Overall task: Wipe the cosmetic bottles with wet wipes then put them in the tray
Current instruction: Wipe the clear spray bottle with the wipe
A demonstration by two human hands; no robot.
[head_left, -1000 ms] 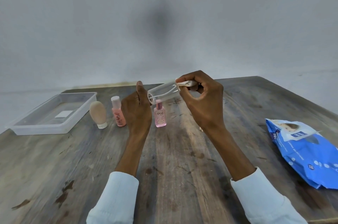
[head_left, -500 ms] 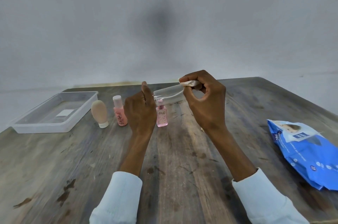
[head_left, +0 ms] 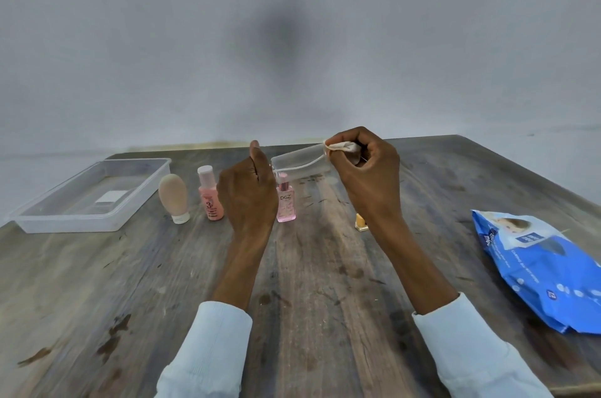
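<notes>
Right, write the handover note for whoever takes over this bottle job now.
Left hand: holds the clear bottle level above the table.
Right hand: pinches a wet wipe against the bottle's right end.
Tray, far left: no bottles in it.
Standing on the table: beige tube, pink bottle, pink spray bottle, small yellow bottle.
Wipes pack at right.
Left: finish the clear bottle, tray it, then the other four.

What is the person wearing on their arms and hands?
Both arms wear long, pale blue-white sleeves, the left sleeve and the right sleeve, ending partway up the forearm. The left hand and right hand are bare: no gloves, rings, watch or bracelets show.
</notes>
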